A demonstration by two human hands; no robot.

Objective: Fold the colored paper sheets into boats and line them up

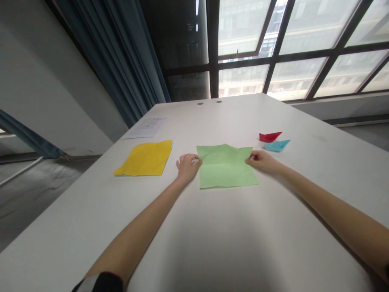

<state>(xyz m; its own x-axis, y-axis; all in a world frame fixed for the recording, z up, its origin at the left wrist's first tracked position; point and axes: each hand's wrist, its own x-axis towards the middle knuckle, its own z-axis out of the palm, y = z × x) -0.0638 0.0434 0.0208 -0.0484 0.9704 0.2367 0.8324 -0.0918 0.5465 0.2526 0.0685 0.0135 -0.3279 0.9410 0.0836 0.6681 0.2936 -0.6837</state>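
Observation:
A light green sheet of paper (227, 167) lies on the table in front of me, with faint creases and a slightly raised far edge. My left hand (187, 165) pinches its left edge between thumb and fingers. At the opposite edge, my right hand (261, 160) grips the paper with thumb and fingertips. Just beyond my right hand sit two folded paper pieces, a red one (270, 137) and a blue one (277, 145), side by side. To the left of my left hand is a stack of paper with a yellow sheet (147, 159) on top and a blue edge showing beneath.
A white printed sheet (146, 127) lies at the table's far left. The white table (212, 235) stretches away toward large windows (243, 30). Two round grey discs are set near its far end. A blue curtain (121, 52) hangs beyond the left side.

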